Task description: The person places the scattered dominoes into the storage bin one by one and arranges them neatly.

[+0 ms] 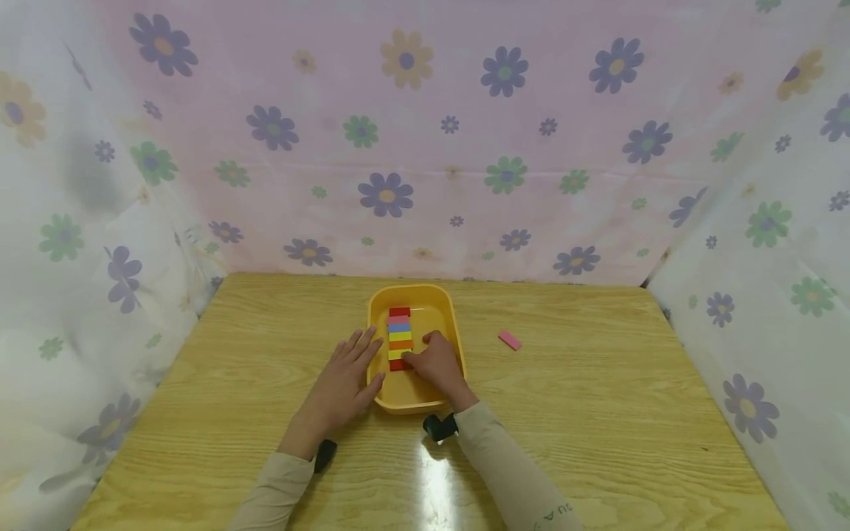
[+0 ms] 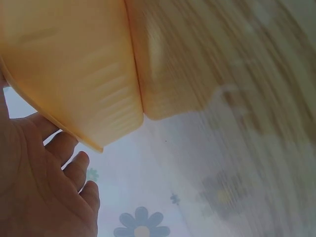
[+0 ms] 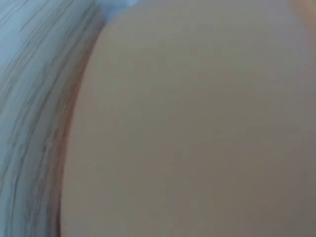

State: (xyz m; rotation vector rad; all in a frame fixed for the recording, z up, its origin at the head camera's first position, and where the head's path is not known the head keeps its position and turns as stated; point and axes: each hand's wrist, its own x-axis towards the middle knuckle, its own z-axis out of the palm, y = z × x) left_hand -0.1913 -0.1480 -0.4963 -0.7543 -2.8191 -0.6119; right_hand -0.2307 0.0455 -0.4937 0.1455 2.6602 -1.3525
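A yellow plastic tray [image 1: 406, 402] sits on the table with a row of small flat coloured blocks [image 1: 400, 335] along its left side. Red, pink, blue, yellow and orange show in the row. My right hand [image 1: 438, 365] reaches in over the tray's right side, its thumb on the near yellow and red blocks, the index finger bent and apart from it. My left hand [image 1: 341, 383] lies along the tray's left rim with fingers spread. In the left wrist view the left fingers [image 2: 74, 170] are at the tray's rim. Only the tray's blurred outer wall [image 3: 187, 123] fills the right wrist view.
A single pink block [image 1: 509, 340] lies on the wooden table [image 1: 584, 413], right of the tray. Flower-patterned cloth [image 1: 438, 147] hangs behind the table and on both sides.
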